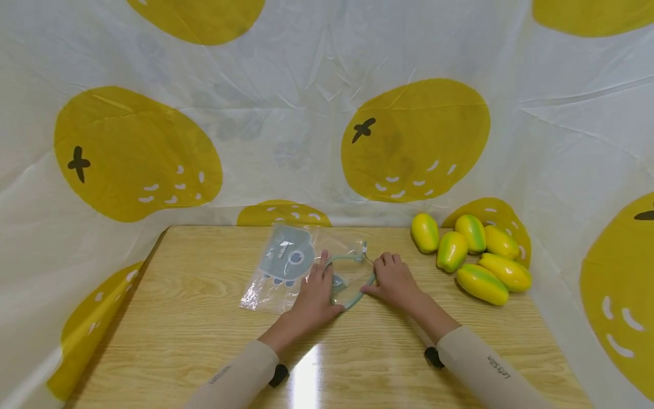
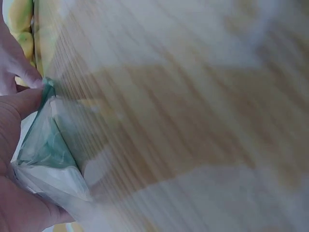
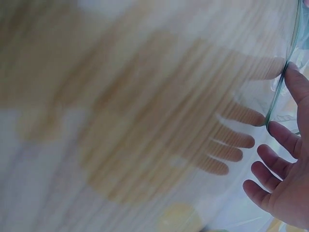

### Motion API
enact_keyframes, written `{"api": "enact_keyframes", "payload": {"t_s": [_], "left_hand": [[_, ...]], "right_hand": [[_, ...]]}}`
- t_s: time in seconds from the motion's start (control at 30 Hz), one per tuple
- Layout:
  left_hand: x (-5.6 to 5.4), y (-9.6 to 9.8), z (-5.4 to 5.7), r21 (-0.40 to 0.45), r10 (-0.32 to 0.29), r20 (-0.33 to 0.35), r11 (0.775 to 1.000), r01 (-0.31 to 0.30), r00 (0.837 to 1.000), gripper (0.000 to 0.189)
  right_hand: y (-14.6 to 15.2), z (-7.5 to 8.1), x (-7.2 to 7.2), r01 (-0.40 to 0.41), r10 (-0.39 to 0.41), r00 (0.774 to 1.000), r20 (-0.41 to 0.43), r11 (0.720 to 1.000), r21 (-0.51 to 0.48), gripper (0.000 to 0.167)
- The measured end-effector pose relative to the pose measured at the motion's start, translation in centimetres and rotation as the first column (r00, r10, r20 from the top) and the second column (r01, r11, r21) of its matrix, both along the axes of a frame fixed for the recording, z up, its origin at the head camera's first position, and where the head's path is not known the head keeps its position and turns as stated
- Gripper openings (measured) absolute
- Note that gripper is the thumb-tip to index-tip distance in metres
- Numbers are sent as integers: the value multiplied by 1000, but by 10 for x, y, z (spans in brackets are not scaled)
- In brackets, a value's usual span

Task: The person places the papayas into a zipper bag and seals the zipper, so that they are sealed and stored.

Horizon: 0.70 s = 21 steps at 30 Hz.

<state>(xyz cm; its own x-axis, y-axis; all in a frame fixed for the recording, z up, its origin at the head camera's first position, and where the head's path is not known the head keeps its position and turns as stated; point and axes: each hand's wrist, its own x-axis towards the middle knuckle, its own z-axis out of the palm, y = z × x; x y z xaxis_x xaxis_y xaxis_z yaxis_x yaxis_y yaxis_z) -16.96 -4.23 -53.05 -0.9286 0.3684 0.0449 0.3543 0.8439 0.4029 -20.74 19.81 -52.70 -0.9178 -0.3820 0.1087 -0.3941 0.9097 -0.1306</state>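
A clear plastic bag (image 1: 286, 255) with a blue-grey cartoon print lies on the table. Its pale green rim (image 1: 352, 301) bows apart into a loop between the hands. My left hand (image 1: 315, 295) grips the bag beside this loop, thumb at the near side and fingers towards the far side. In the left wrist view, the folded green edge (image 2: 48, 96) stands between its thumb and fingers. With thumb and index finger my right hand (image 1: 395, 278) holds the rim's right side; its other fingers curl loosely in the right wrist view. A small white tag (image 1: 364, 250) shows at the rim's far end.
Several yellow-green mango-like fruits (image 1: 480, 255) lie in a group at the table's back right. A white cloth (image 1: 286, 142) with large yellow fruit prints hangs behind and around the wooden table (image 1: 194, 329).
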Motion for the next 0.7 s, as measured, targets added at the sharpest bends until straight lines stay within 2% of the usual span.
{"api": "enact_keyframes", "payload": {"t_s": [0.17, 0.4, 0.53, 0.7], "left_hand": [[4, -6, 3, -24, -14, -25, 1000, 13, 1000, 108], [4, -6, 2, -47, -48, -74, 998, 44, 996, 108], [2, -3, 1, -73, -47, -68, 996, 42, 997, 108], [1, -1, 1, -75, -34, -58, 997, 30, 998, 110]], "right_hand": [[-5, 0, 1, -8, 8, 1000, 2, 999, 31, 60], [-7, 3, 2, -19, 19, 1000, 4, 999, 41, 60], [-9, 4, 3, -39, 40, 999, -22, 999, 29, 60], [-8, 4, 3, -26, 27, 999, -28, 999, 35, 60]]}}
